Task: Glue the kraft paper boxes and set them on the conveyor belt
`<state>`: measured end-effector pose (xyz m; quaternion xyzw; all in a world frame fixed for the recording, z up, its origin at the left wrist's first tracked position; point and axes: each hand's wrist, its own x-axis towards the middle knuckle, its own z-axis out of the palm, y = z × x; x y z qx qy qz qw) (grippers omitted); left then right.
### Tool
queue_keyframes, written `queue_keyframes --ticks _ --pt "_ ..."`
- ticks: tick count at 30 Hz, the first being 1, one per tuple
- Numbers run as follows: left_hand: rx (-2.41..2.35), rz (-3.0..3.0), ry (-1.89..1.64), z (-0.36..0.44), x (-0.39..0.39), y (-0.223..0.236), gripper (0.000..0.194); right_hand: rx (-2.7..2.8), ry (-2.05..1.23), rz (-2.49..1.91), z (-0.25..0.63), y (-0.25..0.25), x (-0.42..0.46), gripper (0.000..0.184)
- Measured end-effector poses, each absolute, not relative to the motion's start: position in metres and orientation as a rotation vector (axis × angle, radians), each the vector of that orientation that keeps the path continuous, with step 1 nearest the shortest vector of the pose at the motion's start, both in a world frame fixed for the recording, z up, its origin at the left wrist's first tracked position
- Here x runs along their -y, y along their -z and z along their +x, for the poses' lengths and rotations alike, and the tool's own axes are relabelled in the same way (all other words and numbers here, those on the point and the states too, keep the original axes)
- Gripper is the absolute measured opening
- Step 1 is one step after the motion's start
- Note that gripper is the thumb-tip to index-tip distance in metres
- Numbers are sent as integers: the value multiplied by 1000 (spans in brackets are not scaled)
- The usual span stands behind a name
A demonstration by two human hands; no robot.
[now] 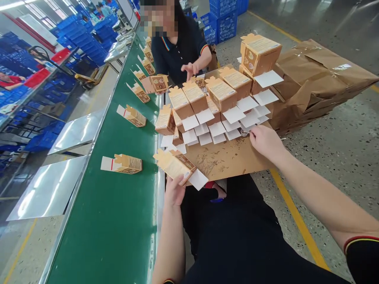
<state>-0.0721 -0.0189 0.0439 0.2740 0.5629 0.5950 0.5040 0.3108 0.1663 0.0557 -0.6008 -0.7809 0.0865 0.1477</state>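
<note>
My left hand grips a small brown carton by its lower side, its white end flap sticking out to the right. My right hand is closed at the right side of the cardboard-topped table. Its fingertips pinch a small shiny thing, too small to make out. Just beyond those fingers stand stacked cartons of the same kind, in rows, with white flaps hanging toward me.
Spaced-out cartons lie along the green conveyor belt on my left. Across the table a co-worker holds a hand over the cartons. A large brown paper-wrapped stack stands at right. Blue crates are behind.
</note>
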Motion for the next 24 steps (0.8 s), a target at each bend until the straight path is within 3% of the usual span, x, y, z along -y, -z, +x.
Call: queue_keyframes --ticks 3,10,14,16,20,24 --pt "-1310 589 -1406 -59 26 -28 76 2305 -269 -1729 301 -55 -184 22" --pt "-1324 620 -1466 -45 16 -25 92 2267 -269 -1672 317 -60 -190 47" --pt "-1376 651 -1478 -48 6 -18 93 2067 -332 -1491 310 -66 -141 33" --pt "-1414 662 -1472 -50 2 -16 94 2023 -550 -1352 286 -59 -103 25" --pt "-1470 705 -1437 -54 -2 -15 89 2080 -840 -1073 220 -26 -40 30" --pt "-1509 770 -1429 -54 -2 -17 89 2158 -808 -1098 185 5 -23 34"
